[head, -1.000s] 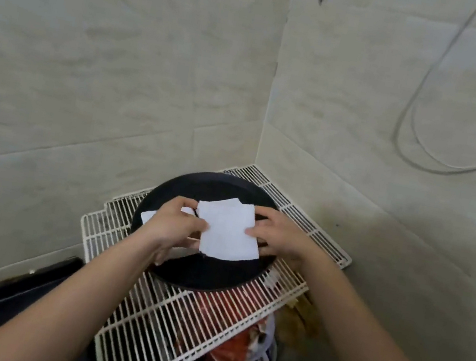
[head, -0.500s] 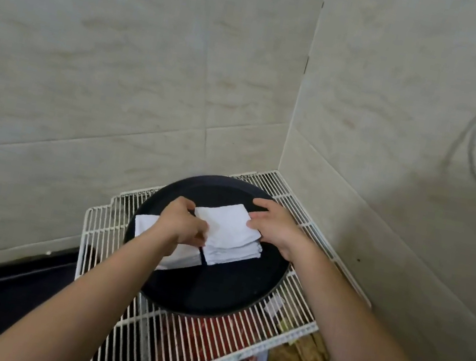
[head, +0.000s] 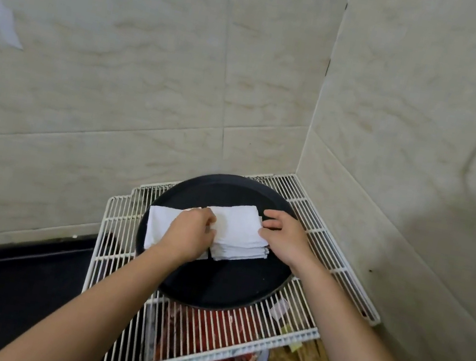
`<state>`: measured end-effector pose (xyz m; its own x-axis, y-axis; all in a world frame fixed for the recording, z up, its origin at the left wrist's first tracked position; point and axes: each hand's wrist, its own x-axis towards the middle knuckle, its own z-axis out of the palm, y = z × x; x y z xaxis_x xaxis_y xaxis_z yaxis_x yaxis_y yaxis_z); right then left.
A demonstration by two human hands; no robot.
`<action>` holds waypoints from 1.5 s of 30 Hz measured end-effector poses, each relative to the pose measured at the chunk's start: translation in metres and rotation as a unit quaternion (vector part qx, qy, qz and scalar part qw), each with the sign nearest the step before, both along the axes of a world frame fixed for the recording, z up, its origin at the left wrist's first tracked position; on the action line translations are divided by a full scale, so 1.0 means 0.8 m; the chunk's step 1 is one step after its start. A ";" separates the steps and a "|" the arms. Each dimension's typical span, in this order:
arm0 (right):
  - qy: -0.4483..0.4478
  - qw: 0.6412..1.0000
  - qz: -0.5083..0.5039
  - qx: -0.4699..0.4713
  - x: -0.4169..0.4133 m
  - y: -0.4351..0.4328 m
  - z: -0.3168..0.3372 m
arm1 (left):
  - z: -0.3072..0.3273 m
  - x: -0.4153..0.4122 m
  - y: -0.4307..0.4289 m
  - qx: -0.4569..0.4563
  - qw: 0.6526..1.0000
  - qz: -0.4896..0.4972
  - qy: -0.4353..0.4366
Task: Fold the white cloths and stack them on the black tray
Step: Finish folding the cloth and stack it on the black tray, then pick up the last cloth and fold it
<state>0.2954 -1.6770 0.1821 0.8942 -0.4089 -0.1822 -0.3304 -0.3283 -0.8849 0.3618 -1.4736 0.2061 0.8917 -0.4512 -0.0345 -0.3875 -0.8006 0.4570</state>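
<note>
Head view: a stack of folded white cloths (head: pixel 238 234) lies on the black tray (head: pixel 230 287), a flatter cloth (head: pixel 158 225) beside it. Left hand (head: pixel 189 233) and right hand (head: pixel 282 239) pinch the stack's opposite edges. Tray sits on a white wire rack (head: pixel 327 259) by tiled walls (head: pixel 123 64)

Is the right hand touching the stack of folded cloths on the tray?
Touching. The head view shows the right hand with its fingertips pressed against the right edge of the stack of folded cloths, no gap between them.
</note>
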 end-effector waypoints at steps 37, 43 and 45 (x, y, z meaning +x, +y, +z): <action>-0.239 0.790 0.444 -0.350 -0.058 0.895 0.009 | -0.014 -0.363 0.902 0.205 0.845 0.467 -0.160; -0.238 0.767 0.508 -0.311 -0.100 1.070 -0.009 | -0.024 -0.417 1.047 0.204 0.823 0.511 -0.143; -0.236 0.756 0.526 -0.310 -0.108 1.113 -0.021 | -0.036 -0.422 1.084 0.199 0.821 0.520 -0.126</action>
